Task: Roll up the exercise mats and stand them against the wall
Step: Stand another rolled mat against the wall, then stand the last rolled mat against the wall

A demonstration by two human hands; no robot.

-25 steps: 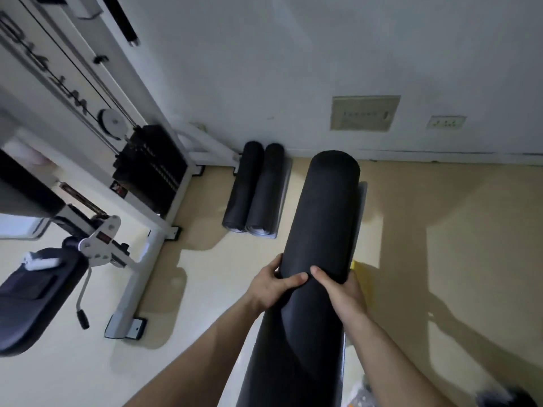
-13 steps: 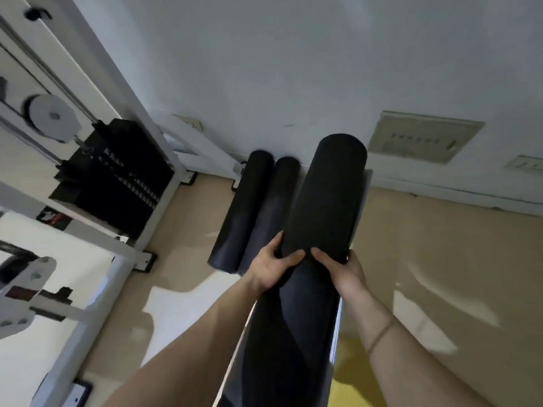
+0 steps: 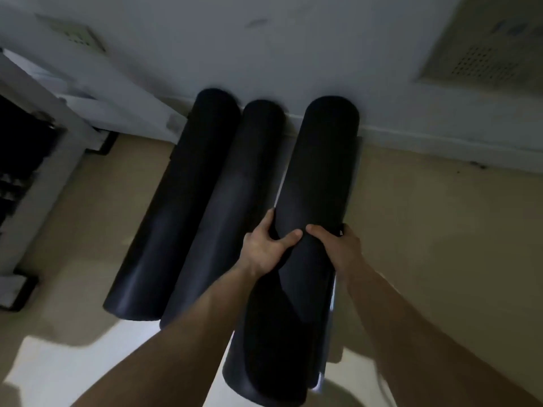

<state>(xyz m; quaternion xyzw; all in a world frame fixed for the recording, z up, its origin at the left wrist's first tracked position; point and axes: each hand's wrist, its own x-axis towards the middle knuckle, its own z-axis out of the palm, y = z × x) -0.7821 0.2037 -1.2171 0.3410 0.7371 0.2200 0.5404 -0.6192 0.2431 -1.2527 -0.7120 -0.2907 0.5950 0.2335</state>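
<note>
- Overhead, the wall (image 3: 293, 39) is filling the top, with the floor (image 3: 440, 230) spreading below it.
- Two rolled mats (image 3: 182, 201) are leaning side by side on the wall.
- A third mat (image 3: 317, 171) is standing just beside them, its far end meeting the wall.
- Both hands are clasping it mid-length: left hand (image 3: 264, 248) wrapping its left side, right hand (image 3: 338, 248) its right, thumbs nearly touching.

Stowed mats (image 3: 202, 201) block left; floor (image 3: 440, 230) right open.
</note>
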